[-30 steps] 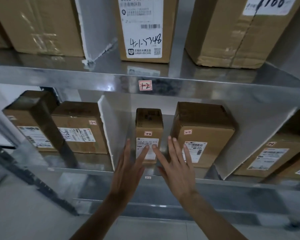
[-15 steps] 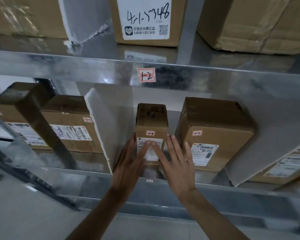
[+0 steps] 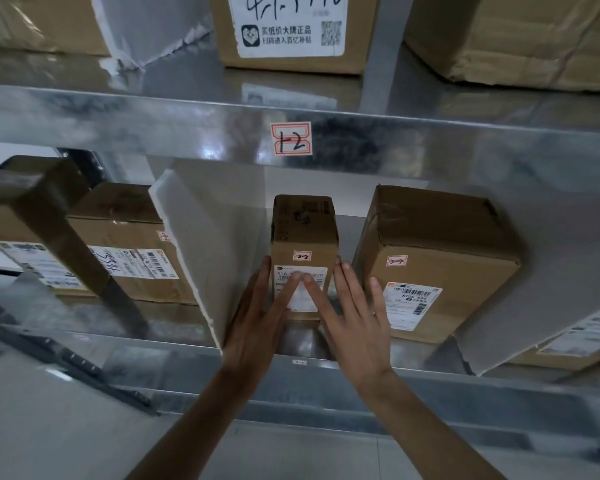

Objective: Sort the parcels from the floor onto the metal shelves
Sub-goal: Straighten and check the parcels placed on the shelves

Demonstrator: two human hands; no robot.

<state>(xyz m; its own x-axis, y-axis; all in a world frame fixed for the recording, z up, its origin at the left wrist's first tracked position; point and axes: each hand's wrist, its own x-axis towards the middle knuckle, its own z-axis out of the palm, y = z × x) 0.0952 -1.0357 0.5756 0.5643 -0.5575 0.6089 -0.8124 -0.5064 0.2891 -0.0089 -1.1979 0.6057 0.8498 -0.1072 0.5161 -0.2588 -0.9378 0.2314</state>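
2 hands, left hand (image 3: 257,317) and right hand (image 3: 354,313), press flat, straight-fingered, on the narrow parcel (image 3: 303,244) standing on the lower shelf (image 3: 84,344); seating step. next: likely push it back, then withdraw.

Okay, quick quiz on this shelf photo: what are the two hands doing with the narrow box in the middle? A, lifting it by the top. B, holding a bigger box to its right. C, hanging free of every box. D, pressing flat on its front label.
D: the left hand and right hand lie with straight fingers against the front label of the narrow box, which stands on the shelf.
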